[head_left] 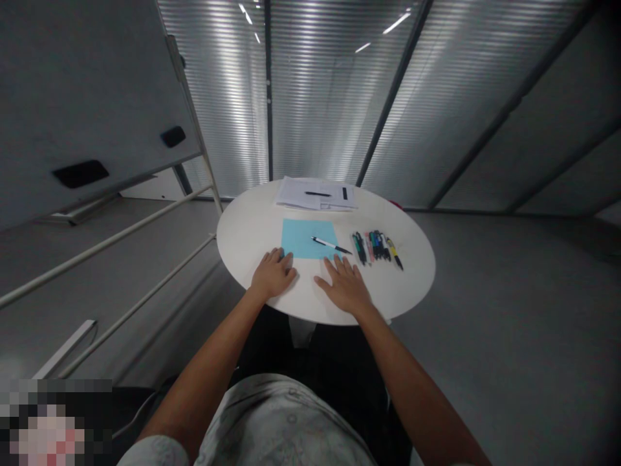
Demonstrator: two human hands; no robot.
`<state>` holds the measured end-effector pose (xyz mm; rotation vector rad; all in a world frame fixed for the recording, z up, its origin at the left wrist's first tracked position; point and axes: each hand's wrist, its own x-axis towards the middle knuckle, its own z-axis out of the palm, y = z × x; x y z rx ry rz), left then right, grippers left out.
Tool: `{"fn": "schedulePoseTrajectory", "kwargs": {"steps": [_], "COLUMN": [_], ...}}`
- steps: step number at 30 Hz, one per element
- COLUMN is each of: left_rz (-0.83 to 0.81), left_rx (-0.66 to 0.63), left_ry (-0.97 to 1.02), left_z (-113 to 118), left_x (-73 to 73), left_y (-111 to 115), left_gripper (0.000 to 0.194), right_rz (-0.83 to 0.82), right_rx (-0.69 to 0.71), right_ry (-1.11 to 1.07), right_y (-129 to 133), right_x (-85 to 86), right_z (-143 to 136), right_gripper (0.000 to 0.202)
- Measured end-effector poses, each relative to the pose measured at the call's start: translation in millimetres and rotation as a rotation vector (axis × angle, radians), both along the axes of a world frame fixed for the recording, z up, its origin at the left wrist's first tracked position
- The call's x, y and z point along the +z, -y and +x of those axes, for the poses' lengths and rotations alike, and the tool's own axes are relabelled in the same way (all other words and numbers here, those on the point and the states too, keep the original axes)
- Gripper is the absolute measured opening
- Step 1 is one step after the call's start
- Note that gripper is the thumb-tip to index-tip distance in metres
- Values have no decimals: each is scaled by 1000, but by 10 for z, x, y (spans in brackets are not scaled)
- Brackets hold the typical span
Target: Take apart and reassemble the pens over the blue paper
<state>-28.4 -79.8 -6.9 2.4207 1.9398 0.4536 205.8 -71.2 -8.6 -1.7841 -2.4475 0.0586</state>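
My left hand [274, 272] lies flat on the round white table [233, 226], its fingertips at the lower left corner of a light blue sheet of paper [303, 236]. Spread out near the sheet's lower right corner is my right hand [345, 283], fingers apart and palm down. Neither hand holds anything. A white and black pen [330, 244] rests at a slant across the sheet, its dark end reaching past the right edge. Several pens [376, 246] in green, pink, blue, black and yellow lie side by side to the right of my right hand.
At the table's far side sits a stack of white papers [295, 194] with a black pen [317, 194] on top. A metal-framed board [97, 97] stands to the left. Behind the table are glass panels with blinds [325, 97]. A pixelated patch covers the lower left corner.
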Motion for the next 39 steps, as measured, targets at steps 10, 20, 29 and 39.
{"fn": "schedulePoseTrajectory", "kwargs": {"steps": [10,20,29,39], "left_rz": [3,-20,-16,-125], "left_rx": [-7,-9,-6,-44], "left_ry": [3,-11,-4,-56], "left_z": [-7,-15,-20,-13], "left_x": [-25,-9,-20,59], "left_y": [-13,-1,-6,42], "left_gripper": [56,58,62,68], "right_rz": [202,263,355,-3], "right_rx": [-81,-155,-150,66], "right_ry": [-57,-14,-72,18], "right_y": [-156,-456,-275,-210], "right_x": [130,171,206,-12], "right_z": [9,158,126,8], "right_gripper": [51,38,45,82]}}
